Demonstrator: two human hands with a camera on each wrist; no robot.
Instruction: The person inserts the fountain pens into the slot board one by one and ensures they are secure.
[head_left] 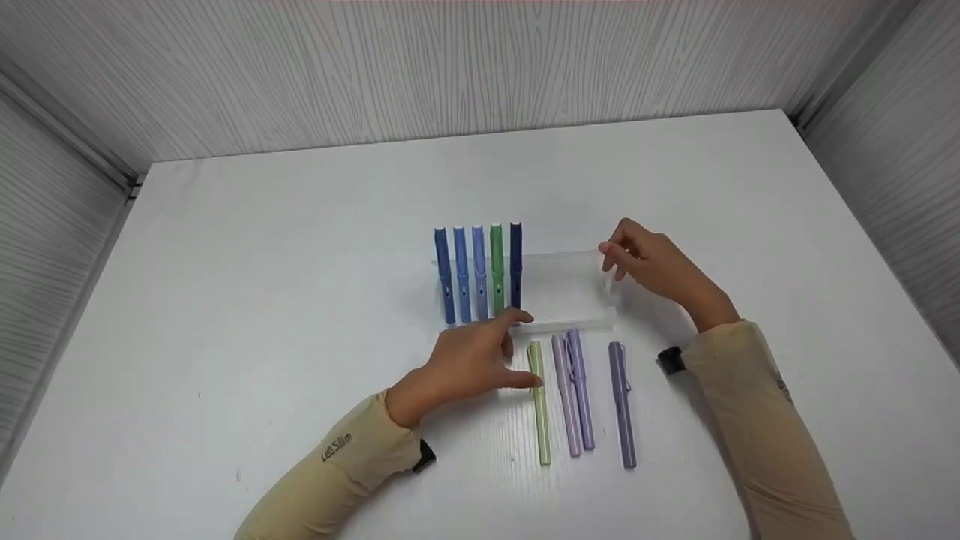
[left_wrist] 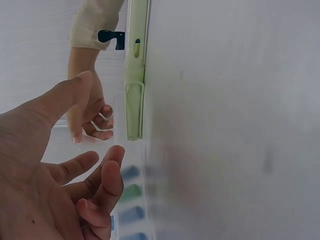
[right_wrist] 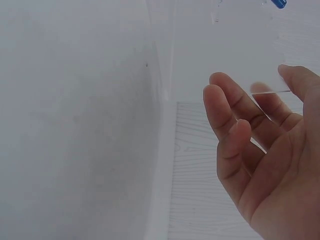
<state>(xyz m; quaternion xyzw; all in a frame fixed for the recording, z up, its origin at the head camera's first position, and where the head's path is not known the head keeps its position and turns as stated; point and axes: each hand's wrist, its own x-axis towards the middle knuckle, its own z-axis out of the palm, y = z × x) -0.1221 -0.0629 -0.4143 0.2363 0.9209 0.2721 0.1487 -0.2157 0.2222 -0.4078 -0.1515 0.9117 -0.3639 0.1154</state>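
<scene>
While the right hand pinches the clear pen stand at centre, uneven pulling could topple the upright pens; the left hand, grasping nothing, spreads beside the light-green pen, lower centre.

"LetsSlim" lettering on left sleeve

The person's bare left hand and right hand emerge from a creased beige left sleeve with small dark lettering near its cuff and a matching right sleeve with foreshortened dark print, a black fitting jutting out beneath each cuff.
</scene>
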